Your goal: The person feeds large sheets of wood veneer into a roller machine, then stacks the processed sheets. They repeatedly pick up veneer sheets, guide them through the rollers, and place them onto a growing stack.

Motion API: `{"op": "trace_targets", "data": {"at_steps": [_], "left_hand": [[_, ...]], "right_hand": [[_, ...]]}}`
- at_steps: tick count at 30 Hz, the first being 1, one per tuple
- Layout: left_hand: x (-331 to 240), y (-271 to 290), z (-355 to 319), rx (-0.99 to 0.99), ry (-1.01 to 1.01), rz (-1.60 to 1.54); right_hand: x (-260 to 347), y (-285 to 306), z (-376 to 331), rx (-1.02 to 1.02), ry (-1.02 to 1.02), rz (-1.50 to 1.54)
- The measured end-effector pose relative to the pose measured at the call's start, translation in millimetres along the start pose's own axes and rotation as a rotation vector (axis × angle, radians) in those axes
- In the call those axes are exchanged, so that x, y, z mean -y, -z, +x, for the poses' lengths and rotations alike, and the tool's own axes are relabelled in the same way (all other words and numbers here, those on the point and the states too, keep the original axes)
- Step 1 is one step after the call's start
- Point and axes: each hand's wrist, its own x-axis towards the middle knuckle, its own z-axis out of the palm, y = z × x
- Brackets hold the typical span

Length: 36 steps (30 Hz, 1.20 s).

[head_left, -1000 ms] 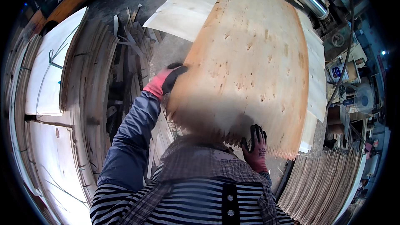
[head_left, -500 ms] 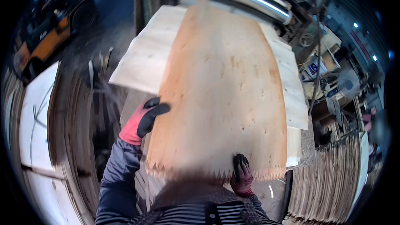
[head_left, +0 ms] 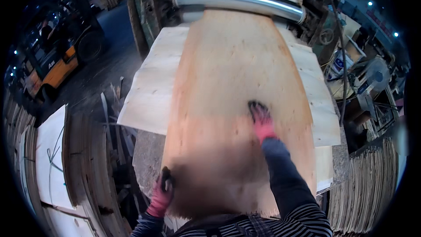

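A thin wood veneer sheet (head_left: pixel 237 61) with orange-brown long edges reaches from mid-table up to a shiny metal roller (head_left: pixel 239 1). Beneath its near end shows another veneer sheet (head_left: pixel 219 131), jagged along the edge closest to me. My right hand (head_left: pixel 260 115), in a pink and black glove, lies on the wood near the seam between the two, fingers stretched forward and somewhat blurred. At the lower sheet's left edge, my left hand (head_left: pixel 162 192), gloved alike, has its fingers curled around the margin. Shadow darkens the wood between my arms.
Paler veneer sheets stick out at left (head_left: pixel 151 79) and right (head_left: pixel 315 92). Tall veneer stacks stand at left (head_left: pixel 52 158) and right (head_left: pixel 364 188). A yellow forklift (head_left: pixel 59 70) is at far left. Cluttered machinery and a fan (head_left: pixel 375 77) occupy the right.
The upper sheet has slid away from me toward the roller, exposing the sheet below. My right hand has moved forward from the near edge; my left hand has come back nearer to me.
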Motion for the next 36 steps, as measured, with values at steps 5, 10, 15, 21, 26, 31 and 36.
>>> {"op": "trace_targets", "data": {"at_steps": [5, 10, 15, 21, 26, 31, 36], "left_hand": [[-3, -18, -60, 0.074, 0.067, 0.577], [25, -3, -45, 0.009, 0.284, 0.283], [20, 31, -22, 0.16, 0.421, -0.334], [-54, 24, -5, 0.191, 0.277, -0.748], [-51, -5, -24, 0.147, 0.225, -0.989], [-59, -11, -29, 0.264, 0.085, -1.4], [-19, 22, -12, 0.231, -0.053, -0.345]], "right_hand": [[24, 20, 50, -0.079, -0.08, -0.195], [100, 57, -32, -0.102, 0.169, 0.139], [108, 81, -166, 0.145, 0.196, 0.162], [111, 79, -306, 0.378, 0.155, 0.184], [116, 72, -330, 0.374, 0.047, 0.295], [115, 79, -322, 0.325, -0.023, 0.433], [107, 44, -323, 0.301, 0.215, 0.317]]}}
